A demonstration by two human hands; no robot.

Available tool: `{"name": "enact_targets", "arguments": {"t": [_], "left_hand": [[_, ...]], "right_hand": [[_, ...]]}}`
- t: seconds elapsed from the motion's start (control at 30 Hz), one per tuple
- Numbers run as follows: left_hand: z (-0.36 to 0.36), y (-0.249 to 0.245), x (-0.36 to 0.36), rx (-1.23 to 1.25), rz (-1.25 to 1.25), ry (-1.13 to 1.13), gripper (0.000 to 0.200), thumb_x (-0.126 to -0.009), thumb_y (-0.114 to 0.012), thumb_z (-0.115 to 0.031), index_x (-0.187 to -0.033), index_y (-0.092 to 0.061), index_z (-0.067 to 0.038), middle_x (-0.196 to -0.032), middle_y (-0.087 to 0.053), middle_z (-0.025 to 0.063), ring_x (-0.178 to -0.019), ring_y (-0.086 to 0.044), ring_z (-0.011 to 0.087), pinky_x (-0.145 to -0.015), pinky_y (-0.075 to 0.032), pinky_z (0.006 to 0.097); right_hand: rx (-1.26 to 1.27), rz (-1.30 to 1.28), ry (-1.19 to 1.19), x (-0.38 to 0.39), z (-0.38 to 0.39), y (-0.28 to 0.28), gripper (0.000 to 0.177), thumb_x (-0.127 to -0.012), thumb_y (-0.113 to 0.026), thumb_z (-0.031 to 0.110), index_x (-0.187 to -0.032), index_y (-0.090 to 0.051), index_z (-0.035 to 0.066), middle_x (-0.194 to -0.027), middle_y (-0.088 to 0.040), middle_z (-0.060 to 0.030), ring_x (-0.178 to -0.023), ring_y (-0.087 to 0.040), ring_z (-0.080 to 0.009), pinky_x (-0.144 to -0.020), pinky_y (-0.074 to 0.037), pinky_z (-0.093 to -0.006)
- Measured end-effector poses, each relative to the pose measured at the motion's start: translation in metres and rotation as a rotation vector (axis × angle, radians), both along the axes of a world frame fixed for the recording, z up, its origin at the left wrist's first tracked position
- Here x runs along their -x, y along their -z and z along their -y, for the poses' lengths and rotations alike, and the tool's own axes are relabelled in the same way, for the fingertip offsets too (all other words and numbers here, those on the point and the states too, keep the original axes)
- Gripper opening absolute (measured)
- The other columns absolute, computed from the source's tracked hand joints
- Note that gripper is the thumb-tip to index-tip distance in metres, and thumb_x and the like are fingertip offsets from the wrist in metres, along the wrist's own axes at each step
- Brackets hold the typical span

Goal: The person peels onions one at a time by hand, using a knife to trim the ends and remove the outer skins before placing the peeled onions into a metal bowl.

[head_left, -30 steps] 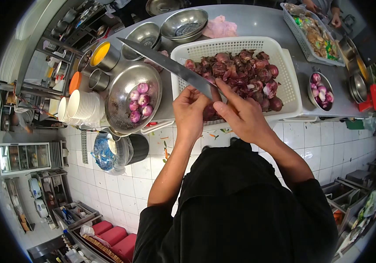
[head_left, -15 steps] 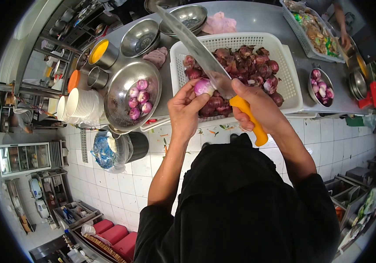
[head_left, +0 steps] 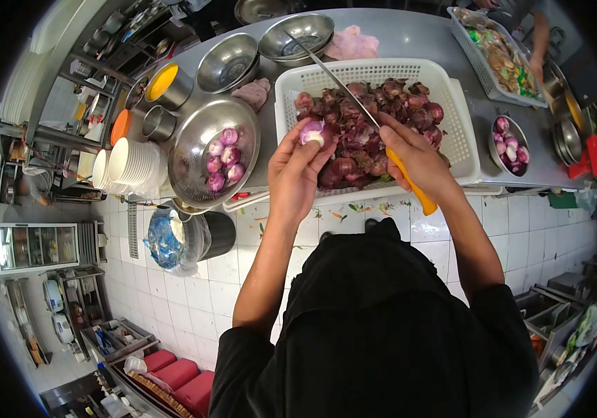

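Between the fingers and thumb of my left hand (head_left: 298, 171) is a partly peeled red onion (head_left: 317, 132), its pale cut end facing up. My right hand (head_left: 417, 160) grips the yellow handle of a large kitchen knife (head_left: 349, 93). The blade points up and to the left, apart from the onion, its edge turned so it looks thin. Both hands are over the near part of a white plastic basket (head_left: 462, 132) holding unpeeled red onions and loose dark skins (head_left: 361, 150). Left of the basket, a perforated steel colander (head_left: 190, 150) contains several peeled onions (head_left: 230, 155).
A steel bowl of peeled onions (head_left: 511, 145) stands right of the basket. Steel bowls (head_left: 227, 63), pink cloths (head_left: 352, 44) and stacked white tubs (head_left: 131, 164) share the counter. Another person's arm (head_left: 540, 42) is beside a crate of packaged food (head_left: 500, 59). Below stands a lined bin (head_left: 218, 233).
The knife has moved right and away from the onion, and its blade has turned edge-on. My left hand has tilted the onion, bringing its pale end upward.
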State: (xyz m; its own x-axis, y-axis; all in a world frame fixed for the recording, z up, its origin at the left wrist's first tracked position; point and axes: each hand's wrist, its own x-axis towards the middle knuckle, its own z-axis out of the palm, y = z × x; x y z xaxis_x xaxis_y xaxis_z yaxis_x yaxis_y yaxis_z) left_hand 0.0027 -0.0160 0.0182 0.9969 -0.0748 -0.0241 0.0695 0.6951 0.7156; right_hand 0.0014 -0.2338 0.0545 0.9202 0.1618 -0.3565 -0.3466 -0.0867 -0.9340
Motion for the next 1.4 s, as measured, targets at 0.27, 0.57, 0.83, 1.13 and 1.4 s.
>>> {"name": "enact_targets", "arguments": {"t": [0.27, 0.57, 0.83, 1.13, 1.4], "left_hand": [[0.020, -0.003, 0.003, -0.239, 0.025, -0.122, 0.028, -0.086, -0.063, 0.009, -0.112, -0.054, 0.002, -0.103, -0.068, 0.0087, -0.093, -0.066, 0.0144, -0.087, -0.054, 0.0290], [0.027, -0.008, 0.011, -0.341, 0.046, -0.127, 0.024, -0.082, -0.065, 0.009, -0.105, -0.062, 0.001, -0.098, -0.070, 0.0067, -0.086, -0.065, 0.0098, -0.077, -0.053, 0.0244], [0.029, -0.011, 0.015, -0.408, 0.039, -0.141, 0.024, -0.081, -0.064, 0.010, -0.104, -0.062, 0.002, -0.096, -0.070, 0.0060, -0.086, -0.065, 0.0099, -0.075, -0.052, 0.0242], [0.024, -0.002, 0.015, -0.384, 0.075, -0.143, 0.038, -0.083, -0.062, 0.014, -0.119, -0.056, 0.006, -0.109, -0.067, 0.0124, -0.096, -0.065, 0.0152, -0.084, -0.054, 0.0264], [0.017, 0.019, 0.017, -0.287, 0.128, -0.104, 0.044, -0.083, -0.061, 0.015, -0.124, -0.052, 0.006, -0.118, -0.064, 0.0155, -0.106, -0.065, 0.0199, -0.091, -0.053, 0.0287]], "right_hand": [[0.244, 0.506, -0.048, 0.024, -0.022, -0.003, 0.064, -0.096, -0.060, 0.037, -0.145, -0.042, 0.002, -0.067, -0.059, -0.0108, -0.059, -0.060, -0.0218, -0.059, -0.047, -0.0358], [0.327, 0.666, -0.163, 0.034, -0.031, -0.015, 0.062, -0.095, -0.062, 0.032, -0.141, -0.044, -0.004, -0.063, -0.058, -0.0167, -0.055, -0.062, -0.0323, -0.055, -0.046, -0.0376], [0.343, 0.619, -0.189, 0.036, -0.028, -0.020, 0.059, -0.096, -0.061, 0.032, -0.138, -0.047, -0.006, -0.062, -0.058, -0.0180, -0.056, -0.062, -0.0339, -0.055, -0.046, -0.0377], [0.085, 0.442, -0.085, 0.024, -0.026, -0.003, 0.050, -0.099, -0.052, 0.045, -0.098, -0.064, -0.003, -0.057, -0.057, -0.0123, -0.046, -0.057, -0.0202, -0.047, -0.044, -0.0348], [-0.121, -0.006, -0.151, 0.014, -0.010, -0.011, 0.069, -0.096, -0.046, 0.064, -0.058, -0.050, 0.006, -0.051, -0.046, -0.0018, -0.038, -0.044, -0.0102, -0.037, -0.037, -0.0263]]}}
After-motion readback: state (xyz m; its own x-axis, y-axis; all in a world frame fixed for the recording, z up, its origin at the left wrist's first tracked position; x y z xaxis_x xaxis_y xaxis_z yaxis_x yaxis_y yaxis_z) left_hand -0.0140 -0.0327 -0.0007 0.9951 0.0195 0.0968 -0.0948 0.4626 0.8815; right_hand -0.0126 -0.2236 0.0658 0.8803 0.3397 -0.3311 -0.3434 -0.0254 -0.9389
